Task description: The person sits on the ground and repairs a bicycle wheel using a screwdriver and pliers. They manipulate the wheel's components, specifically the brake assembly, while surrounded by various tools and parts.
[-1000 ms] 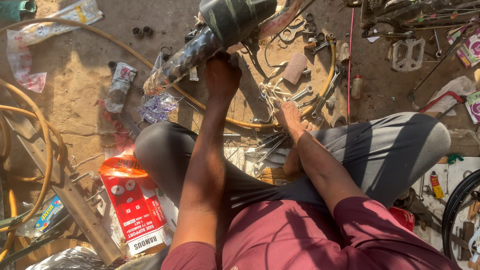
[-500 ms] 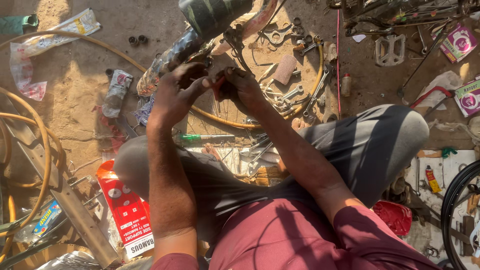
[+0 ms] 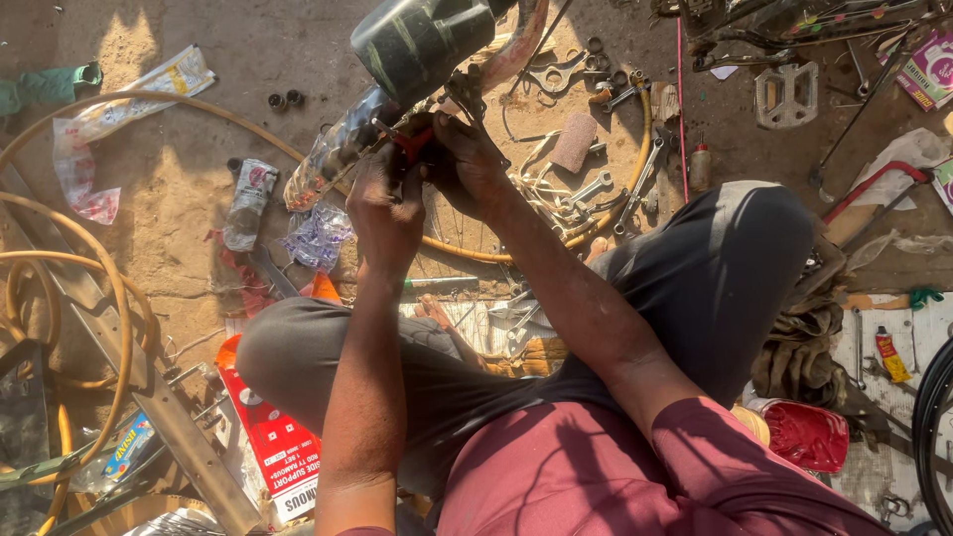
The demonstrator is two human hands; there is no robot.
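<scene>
Red-handled tool [image 3: 411,142] is sitting between both hands, up against the wrapped bike frame [image 3: 333,159] just below the dark saddle [image 3: 422,40], above the dirt floor [image 3: 189,174]. The left hand [image 3: 385,208] is gripping from below, its fingers [image 3: 369,177] curling tight around the tool's lower part; the right hand [image 3: 469,164] is closing over the top, its fingers pressing together on the red part. What the tool is biting on is hidden by the hands.

Risks, as I am judging them: the grip is cramped and the hands are crowding each other, so a slip could be driving knuckles into the frame. The plastic wrap looks slick, which could be letting the tool skid. Anything small dropping would be falling among the spanners [image 3: 586,189] lying inside the yellow rim [image 3: 635,169] and getting lost there.
</scene>
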